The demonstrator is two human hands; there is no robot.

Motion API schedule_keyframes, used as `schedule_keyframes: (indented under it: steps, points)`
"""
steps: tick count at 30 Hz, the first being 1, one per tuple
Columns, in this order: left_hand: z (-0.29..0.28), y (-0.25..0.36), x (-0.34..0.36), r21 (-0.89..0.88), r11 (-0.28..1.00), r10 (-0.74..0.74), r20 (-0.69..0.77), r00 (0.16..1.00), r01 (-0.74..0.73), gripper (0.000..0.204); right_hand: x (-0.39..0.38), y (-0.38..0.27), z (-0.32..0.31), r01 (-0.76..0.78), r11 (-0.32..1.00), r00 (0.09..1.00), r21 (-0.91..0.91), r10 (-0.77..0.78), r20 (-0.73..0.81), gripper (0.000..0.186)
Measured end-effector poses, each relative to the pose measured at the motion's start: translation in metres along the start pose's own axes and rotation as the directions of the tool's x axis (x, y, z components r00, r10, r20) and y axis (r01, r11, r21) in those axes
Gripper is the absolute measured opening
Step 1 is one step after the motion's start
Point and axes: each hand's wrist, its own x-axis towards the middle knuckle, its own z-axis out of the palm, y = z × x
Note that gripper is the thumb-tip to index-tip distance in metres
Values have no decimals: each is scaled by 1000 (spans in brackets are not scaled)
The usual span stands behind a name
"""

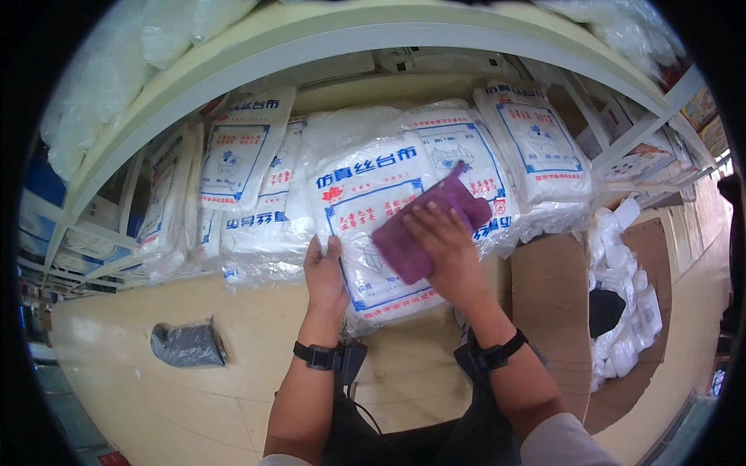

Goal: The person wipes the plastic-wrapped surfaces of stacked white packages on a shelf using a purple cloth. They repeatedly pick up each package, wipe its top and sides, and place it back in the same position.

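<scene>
**Cloth on the front packet**

Both hands are on the big clear plastic packet of white fabric with blue print [373, 225] at the front of the cream shelf [155, 388]. My left hand [325, 276] grips its left edge, thumb on top. My right hand [439, 241] lies flat with fingers spread, pressing a purple cloth [423, 225] onto the packet's face. More such packets [241, 155] lean behind it. A crumpled grey plastic bag [188, 344] lies well to the left.
</scene>
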Motion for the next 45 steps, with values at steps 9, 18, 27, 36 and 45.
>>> schedule_keyframes:
  steps: [9,18,27,36,45]
  points:
    - [-2,19,10,-143,989,37,-8,999,-38,30,0,18,-21,-160,987,983,-10,159,-95,54]
    - [17,18,-7,-338,912,-140,279,950,234,59,-4,-61,-4,96,977,980,189,-126,157,81]
    - [10,13,-9,-290,923,-45,576,816,255,65,10,-41,-19,-86,861,945,502,229,-232,52]
    - [35,9,-32,173,943,-326,328,886,283,50,8,36,-39,-195,-131,546,972,808,219,50]
    - [21,-11,-15,38,959,-283,181,942,281,46,-4,54,-53,-196,632,438,750,740,-510,43]
